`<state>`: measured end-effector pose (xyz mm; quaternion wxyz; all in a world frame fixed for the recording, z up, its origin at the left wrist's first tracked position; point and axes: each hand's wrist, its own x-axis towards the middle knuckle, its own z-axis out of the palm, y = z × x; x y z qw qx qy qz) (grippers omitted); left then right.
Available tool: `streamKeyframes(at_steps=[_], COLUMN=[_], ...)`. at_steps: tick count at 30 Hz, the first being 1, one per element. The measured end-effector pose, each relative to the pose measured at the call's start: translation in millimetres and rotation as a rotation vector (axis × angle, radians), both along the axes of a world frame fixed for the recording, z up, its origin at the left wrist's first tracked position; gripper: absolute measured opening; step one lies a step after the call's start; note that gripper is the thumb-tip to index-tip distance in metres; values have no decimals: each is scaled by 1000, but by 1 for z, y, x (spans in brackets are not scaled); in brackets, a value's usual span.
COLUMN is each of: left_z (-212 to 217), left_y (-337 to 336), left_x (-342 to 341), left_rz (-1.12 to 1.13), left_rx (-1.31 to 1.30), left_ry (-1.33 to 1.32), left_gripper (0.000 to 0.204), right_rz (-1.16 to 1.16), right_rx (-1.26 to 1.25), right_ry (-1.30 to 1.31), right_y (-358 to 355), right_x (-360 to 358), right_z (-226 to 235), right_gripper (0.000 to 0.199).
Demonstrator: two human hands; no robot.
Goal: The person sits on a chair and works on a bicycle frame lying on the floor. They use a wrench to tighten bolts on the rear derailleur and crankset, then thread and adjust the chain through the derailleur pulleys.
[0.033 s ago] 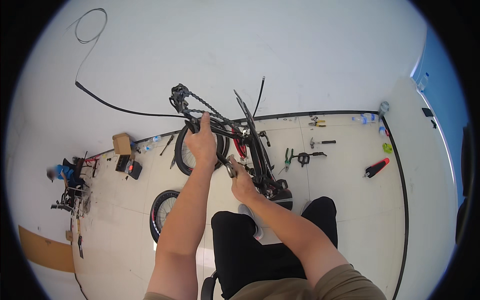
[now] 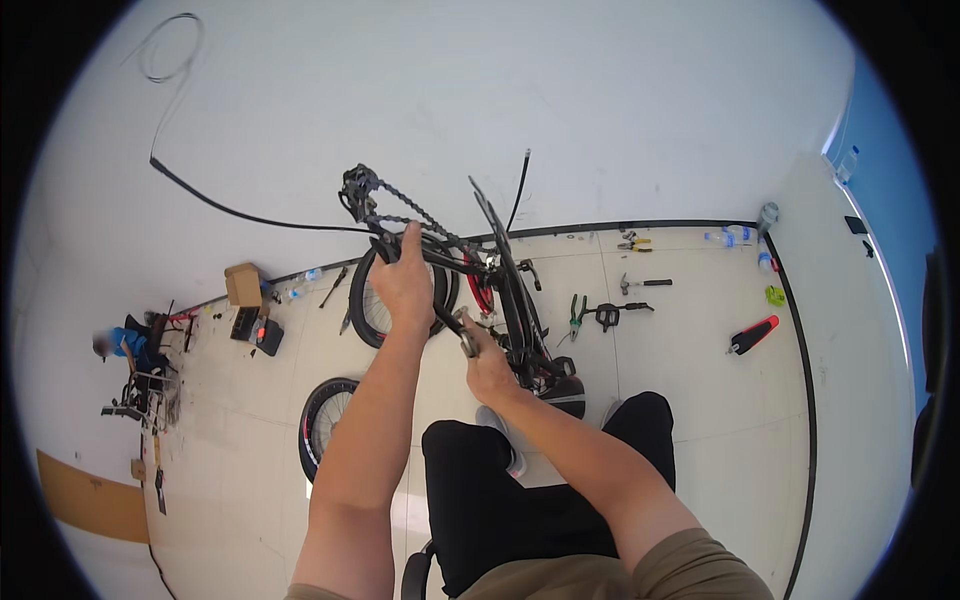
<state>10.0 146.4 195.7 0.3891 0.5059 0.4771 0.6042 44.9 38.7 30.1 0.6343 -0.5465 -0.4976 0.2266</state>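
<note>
A small open cardboard box point(image 2: 243, 285) sits on the floor by the wall at the left, and what lies in it cannot be made out; a clear plastic bottle point(image 2: 728, 237) lies by the far wall, its contents too small to tell. The bicycle frame point(image 2: 505, 290), black with a red part near its middle, stands upside down on the pale tiled floor point(image 2: 700, 400) just in front of the person's knees, its chain point(image 2: 415, 210) and rear mechanism raised toward the white wall. The left hand point(image 2: 405, 280) has its grip wrapped tight around a black tube of the frame, fingers hidden behind it. The right hand point(image 2: 487, 360) closes its grip around the handle of a metal tool point(image 2: 465, 330) whose head meets the frame; the exact contact is hidden by the hand. One wheel point(image 2: 375, 300) stands behind the left hand, and another wheel point(image 2: 322, 425) is partly covered by the left forearm. Green-handled pliers point(image 2: 577, 312), a hammer point(image 2: 645, 284) and a red-and-black tool point(image 2: 752, 335) lie scattered to the right.
</note>
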Motion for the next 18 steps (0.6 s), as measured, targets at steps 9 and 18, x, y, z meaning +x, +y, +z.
streamKeyframes(at_steps=[9,18], left_z=[2,-8], left_y=[-7,-1], left_x=[-1,-10], left_rz=[49,72], left_rx=[19,168], left_ry=[57,198], left_gripper=[47,26], right_rz=[-145,-27], right_rx=[-3,-87], right_ry=[427,167], right_y=[-88,-20], right_x=[44,70], right_z=[26,200], right_gripper=[23,30])
